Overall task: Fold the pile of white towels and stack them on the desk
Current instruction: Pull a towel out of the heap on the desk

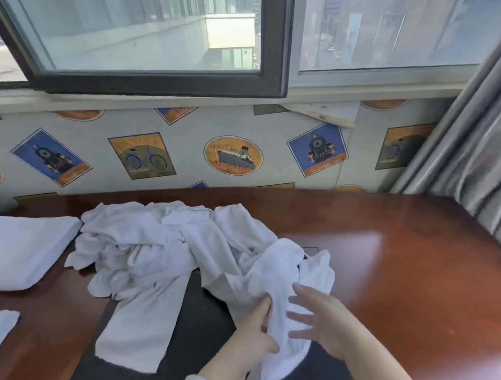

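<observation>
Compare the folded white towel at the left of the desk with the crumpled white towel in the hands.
The folded white towel lies flat and smooth; the crumpled white towel is bunched and creased. The folded towel rests untouched on the brown wooden desk; the crumpled towel is gripped by the left hand. Both are plain white cloth.

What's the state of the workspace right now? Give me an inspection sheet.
Surface: red-brown desk, with a dark mat at the near middle.
Job's things: pile of white towels unfolded at centre; folded stack at left; one towel pulled toward the person.
Clutter: nothing seen.
Hands: left hand grips the towel; right hand open, fingers spread beside it.
Cables: nothing seen.
Surroundings: window above, picture-print wall panel, grey curtain at right.
</observation>
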Action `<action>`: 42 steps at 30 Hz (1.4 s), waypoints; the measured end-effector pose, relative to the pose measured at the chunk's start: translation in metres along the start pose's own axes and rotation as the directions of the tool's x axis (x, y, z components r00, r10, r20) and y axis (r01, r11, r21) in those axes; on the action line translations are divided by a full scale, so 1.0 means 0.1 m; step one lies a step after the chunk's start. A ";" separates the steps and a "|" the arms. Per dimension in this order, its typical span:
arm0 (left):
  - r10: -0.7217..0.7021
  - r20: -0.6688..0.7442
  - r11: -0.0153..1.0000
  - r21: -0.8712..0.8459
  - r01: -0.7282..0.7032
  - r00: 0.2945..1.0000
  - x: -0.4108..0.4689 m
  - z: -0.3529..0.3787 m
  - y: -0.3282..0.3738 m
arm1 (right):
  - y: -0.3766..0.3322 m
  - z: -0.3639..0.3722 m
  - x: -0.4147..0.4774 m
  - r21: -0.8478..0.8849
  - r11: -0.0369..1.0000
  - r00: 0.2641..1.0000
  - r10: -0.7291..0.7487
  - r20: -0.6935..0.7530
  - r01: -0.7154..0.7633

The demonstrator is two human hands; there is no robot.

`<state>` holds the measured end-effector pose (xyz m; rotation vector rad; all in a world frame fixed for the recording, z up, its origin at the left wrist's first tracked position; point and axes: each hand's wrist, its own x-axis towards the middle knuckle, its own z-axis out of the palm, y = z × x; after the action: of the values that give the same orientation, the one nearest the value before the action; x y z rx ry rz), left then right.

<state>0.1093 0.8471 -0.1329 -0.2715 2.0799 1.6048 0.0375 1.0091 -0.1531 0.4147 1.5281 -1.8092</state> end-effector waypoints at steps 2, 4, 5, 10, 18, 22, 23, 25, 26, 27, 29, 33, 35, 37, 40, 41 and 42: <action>0.053 0.118 0.998 -0.046 -0.048 0.992 -0.06 0.14 0.02 | 0.23 0.15 -0.01 -0.047 0.999 1.000 0.015 0.027 -0.014; 0.076 0.037 0.985 -0.157 -0.069 0.996 -0.08 0.17 -0.02 | 0.35 0.19 -0.01 -0.050 0.995 0.995 -0.085 -0.059 0.082; 0.037 -0.076 0.962 -0.267 -0.056 0.996 -0.08 0.14 -0.06 | 0.36 0.18 -0.02 -0.041 0.993 0.991 -0.117 -0.067 0.114; -0.121 -0.382 0.792 -0.593 -0.143 0.916 -0.10 -0.05 -0.02 | 0.25 -0.03 -0.24 0.059 0.983 0.968 -0.182 0.172 0.174; -0.232 -0.280 0.686 -0.726 -0.048 0.931 0.14 0.02 0.27 | 0.15 -0.16 -0.39 0.098 0.967 0.959 -0.246 0.142 0.234; -0.132 -0.396 0.928 -0.371 -0.026 0.909 0.15 -0.06 0.30 | 0.03 -0.10 -0.42 0.173 0.919 0.935 -0.352 -0.038 0.353; -0.112 -0.411 0.978 -0.207 0.027 0.905 0.15 -0.11 0.31 | -0.01 -0.10 -0.42 0.182 0.908 0.926 -0.369 -0.075 0.377; -0.079 -0.400 0.951 0.245 0.190 0.913 0.06 -0.19 0.39 | -0.11 -0.10 -0.44 0.178 0.890 0.907 -0.407 -0.104 0.420; -0.061 -0.401 0.845 0.467 0.261 0.914 0.02 -0.22 0.46 | -0.17 -0.09 -0.45 0.167 0.883 0.898 -0.428 -0.099 0.439; -0.032 -0.405 0.718 0.627 0.303 0.914 -0.01 -0.24 0.50 | -0.22 -0.08 -0.48 0.149 0.877 0.890 -0.447 -0.093 0.457; 0.059 -0.418 0.592 0.746 0.306 0.906 -0.09 -0.28 0.61 | -0.31 -0.02 -0.54 0.111 0.871 0.878 -0.476 -0.047 0.478; 0.295 -0.430 0.903 0.418 -0.101 0.853 -0.27 -0.35 0.84 | -0.41 0.17 -0.71 0.039 0.837 0.835 -0.548 0.056 0.546; 0.310 -0.419 0.950 0.094 -0.299 0.853 -0.33 -0.33 0.94 | -0.41 0.26 -0.78 -0.041 0.807 0.806 -0.583 0.097 0.589; 0.301 -0.421 0.913 -0.131 -0.385 0.856 -0.35 -0.28 0.98 | -0.39 0.35 -0.85 -0.090 0.787 0.791 -0.597 0.133 0.610; 0.269 -0.434 0.848 -0.317 -0.425 0.860 -0.40 -0.22 1.01 | -0.34 0.45 -0.91 -0.118 0.764 0.773 -0.620 0.133 0.634; 0.258 -0.432 0.838 -0.346 -0.423 0.864 -0.42 -0.20 1.00 | -0.34 0.48 -0.93 -0.137 0.748 0.761 -0.640 0.110 0.649; 0.246 -0.424 0.832 -0.369 -0.414 0.872 -0.43 -0.18 0.99 | -0.33 0.50 -0.94 -0.162 0.731 0.747 -0.660 0.081 0.663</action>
<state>0.0974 0.8524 -0.0241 -0.3978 2.0660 2.4206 0.0894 0.9920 -0.0563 -0.2947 1.9712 -2.1484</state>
